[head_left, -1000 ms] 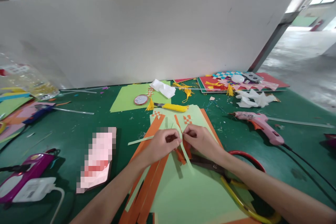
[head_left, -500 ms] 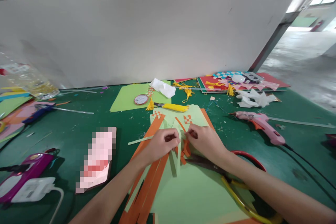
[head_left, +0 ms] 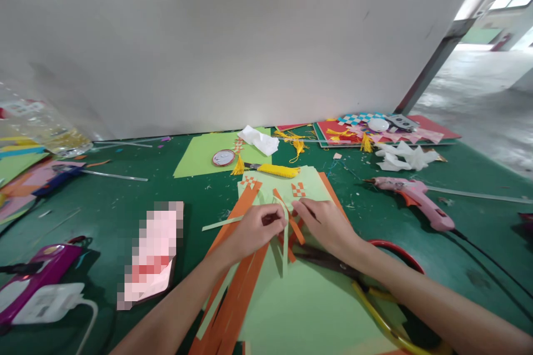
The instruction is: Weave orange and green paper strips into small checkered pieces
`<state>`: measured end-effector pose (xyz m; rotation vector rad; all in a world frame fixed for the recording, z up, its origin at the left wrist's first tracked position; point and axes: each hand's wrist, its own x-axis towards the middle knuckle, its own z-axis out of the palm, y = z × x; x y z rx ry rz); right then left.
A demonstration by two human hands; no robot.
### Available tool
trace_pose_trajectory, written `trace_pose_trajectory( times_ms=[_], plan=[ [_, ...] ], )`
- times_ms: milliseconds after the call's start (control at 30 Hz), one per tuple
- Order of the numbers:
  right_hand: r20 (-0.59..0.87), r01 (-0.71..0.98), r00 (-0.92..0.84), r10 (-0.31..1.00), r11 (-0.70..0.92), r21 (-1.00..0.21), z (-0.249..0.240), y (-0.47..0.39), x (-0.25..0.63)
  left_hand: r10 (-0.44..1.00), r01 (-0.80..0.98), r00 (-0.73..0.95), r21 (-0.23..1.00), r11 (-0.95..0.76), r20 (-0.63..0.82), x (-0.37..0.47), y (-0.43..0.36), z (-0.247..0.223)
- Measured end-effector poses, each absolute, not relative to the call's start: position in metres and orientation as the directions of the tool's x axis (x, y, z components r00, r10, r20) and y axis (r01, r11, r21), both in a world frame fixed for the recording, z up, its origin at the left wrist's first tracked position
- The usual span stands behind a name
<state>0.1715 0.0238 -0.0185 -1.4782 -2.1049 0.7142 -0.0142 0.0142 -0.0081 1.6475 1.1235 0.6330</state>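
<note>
My left hand (head_left: 262, 227) pinches a narrow light green paper strip (head_left: 285, 252) that loops over and hangs below the fingertips. A short orange paper strip (head_left: 296, 231) crosses the green one beside those fingers. Just right of it, my right hand (head_left: 327, 224) has bent fingers drawn together near the strips; whatever lies between its fingertips is hidden. Both hands are above a light green paper sheet (head_left: 300, 310). Long orange strips (head_left: 233, 299) lie under my left forearm. Scissors (head_left: 381, 319) with red and yellow handles lie partly beneath my right forearm.
Woven checkered pieces (head_left: 298, 189) and a yellow-handled cutter (head_left: 277, 170) lie beyond my hands. At right is a pink glue gun (head_left: 416, 199); at left are a phone (head_left: 152, 258), a purple power strip (head_left: 45, 272) and a blue tool (head_left: 62, 179). A white panel (head_left: 208, 55) stands behind.
The orange strip, curled near my right fingers before, now lies straighter across the green strip. My right fingers have shifted slightly and turned. My left hand stays nearly in place.
</note>
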Motion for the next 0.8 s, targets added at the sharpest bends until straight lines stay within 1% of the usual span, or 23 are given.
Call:
trace_pose_trajectory(
  times_ms=[67,133,200,300,400,500,567,667,700,733,800],
  plan=[
    [0.053,0.577,-0.359,0.932,0.266,-0.772,-0.017,0.024,0.172,0.901,0.381,0.417,0.923,-0.051,-0.123,-0.014,0.014,-0.008],
    [0.003,0.459,-0.429,0.903,0.221,-0.861,-0.015,0.026,0.172,0.908,0.390,0.398,0.920,-0.038,-0.131,-0.014,0.014,-0.009],
    [-0.033,0.363,-0.468,0.883,0.158,-0.918,-0.014,0.028,0.172,0.913,0.395,0.384,0.918,-0.029,-0.136,-0.014,0.015,-0.009],
    [-0.085,0.258,-0.430,0.899,0.032,-0.966,-0.011,0.030,0.173,0.912,0.393,0.387,0.919,-0.029,-0.137,-0.014,0.015,-0.010],
    [-0.158,0.112,-0.339,0.928,-0.126,-0.986,-0.009,0.031,0.174,0.914,0.401,0.393,0.913,-0.075,-0.098,-0.016,0.015,-0.009],
    [-0.204,-0.033,-0.252,0.946,-0.219,-0.975,-0.007,0.031,0.175,0.914,0.428,0.404,0.891,-0.148,-0.042,-0.018,0.014,-0.006],
    [-0.227,-0.087,-0.225,0.948,-0.251,-0.964,-0.006,0.031,0.175,0.903,0.441,0.427,0.883,-0.159,-0.051,-0.019,0.014,-0.003],
    [-0.246,-0.129,-0.216,0.945,-0.277,-0.952,-0.005,0.031,0.175,0.874,0.481,0.473,0.864,-0.150,-0.111,-0.021,0.012,-0.002],
    [-0.245,-0.138,-0.215,0.946,-0.277,-0.951,-0.005,0.031,0.175,0.875,0.507,0.471,0.846,-0.166,-0.110,-0.021,0.012,-0.002],
    [-0.243,-0.146,-0.214,0.946,-0.277,-0.950,-0.006,0.031,0.175,0.887,0.535,0.453,0.822,-0.193,-0.086,-0.021,0.011,-0.003],
    [-0.244,-0.158,-0.213,0.946,-0.280,-0.947,-0.006,0.031,0.175,0.919,0.578,0.393,0.772,-0.263,0.019,-0.020,0.010,-0.004]
  ],
)
